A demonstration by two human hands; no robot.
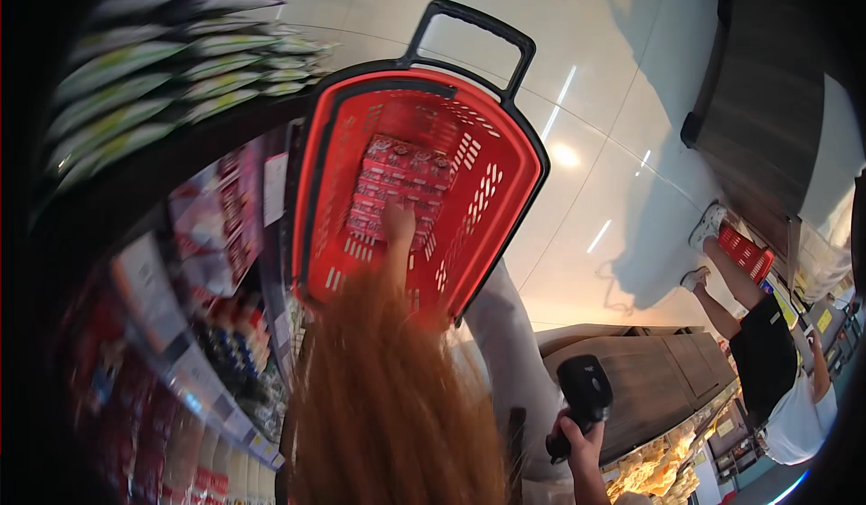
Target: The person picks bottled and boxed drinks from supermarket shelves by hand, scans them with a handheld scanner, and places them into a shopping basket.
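My left hand [399,221] reaches down inside a red plastic shopping basket [467,254] with a black rim and upright black handle [484,21]. It is against a block of small pink-red printed packs [406,177] lying in rows at the basket's bottom. My fingers are partly hidden and blurred, so their grip on a pack is unclear. In my right hand [585,441], at the lower right, is a black handheld barcode scanner [587,386], held by its handle and outside the basket. Long reddish hair [399,410] hangs in front of the view and covers part of my left arm.
Shelves of packaged goods [216,227] with price strips [196,376] run along the left. Stacked green-and-white bags [223,65] lie above them. Pale floor tiles [588,85] stretch beyond. At right stand a wooden counter [636,383] and another person [771,349] near a second red basket [744,251].
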